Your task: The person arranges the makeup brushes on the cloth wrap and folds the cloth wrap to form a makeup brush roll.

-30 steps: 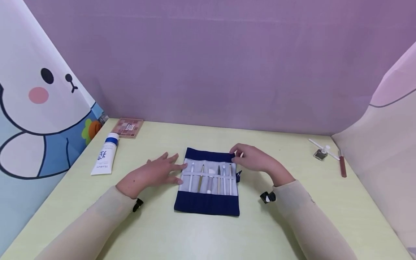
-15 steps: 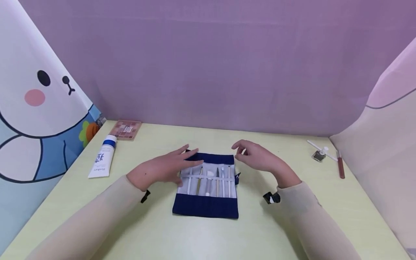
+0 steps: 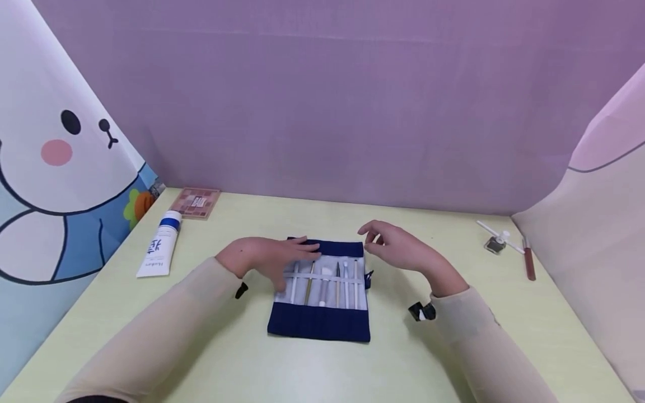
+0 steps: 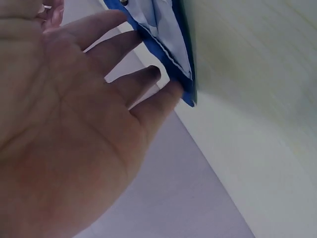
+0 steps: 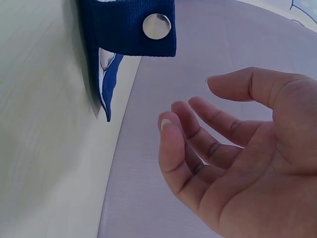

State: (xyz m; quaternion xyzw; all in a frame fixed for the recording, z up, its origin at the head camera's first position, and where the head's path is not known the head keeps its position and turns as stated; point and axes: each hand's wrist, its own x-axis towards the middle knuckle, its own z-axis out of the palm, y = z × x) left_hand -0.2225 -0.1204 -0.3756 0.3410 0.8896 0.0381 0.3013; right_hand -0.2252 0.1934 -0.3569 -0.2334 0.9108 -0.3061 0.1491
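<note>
A navy canvas brush roll (image 3: 319, 291), rectangular with a pale lining and slim brushes (image 3: 325, 282) tucked under a band, is laid open at table centre. Its upper-left corner is touched by the flat, straight-fingered left hand (image 3: 269, 258). At two o'clock, the right hand (image 3: 398, 246) is held loosely curled, nothing gripped.

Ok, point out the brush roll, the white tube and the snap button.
brush roll (image 3: 318, 328), head view, on its dark blue lower flap.
white tube (image 3: 160, 248), head view, mid-body by the blue lettering.
snap button (image 5: 156, 26), right wrist view, centre of the metal stud.
</note>
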